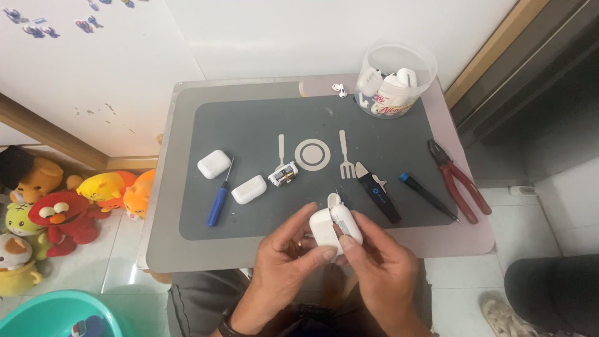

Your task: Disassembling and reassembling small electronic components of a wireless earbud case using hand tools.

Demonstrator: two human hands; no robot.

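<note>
We hold the white earbud case (334, 226) over the near edge of the grey mat (249, 131), our left hand (284, 268) and right hand (380, 271) both clamping it with thumbs and fingers. It looks glossy and rounded, its lid partly raised.

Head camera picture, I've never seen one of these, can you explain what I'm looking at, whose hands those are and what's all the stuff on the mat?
There is one picture, shot from a camera worn on a person's head and looking down at a small table with a grey mat. The left hand and right hand are that person's own, and together they hold a white earbud charging case with its lid open. On the mat lie two more white cases, a blue-handled screwdriver, a small opened-up part, a black pry tool, a dark screwdriver and red pliers. A clear tub at the back holds more white earbud parts. Plush toys sit on the floor to the left.
</note>
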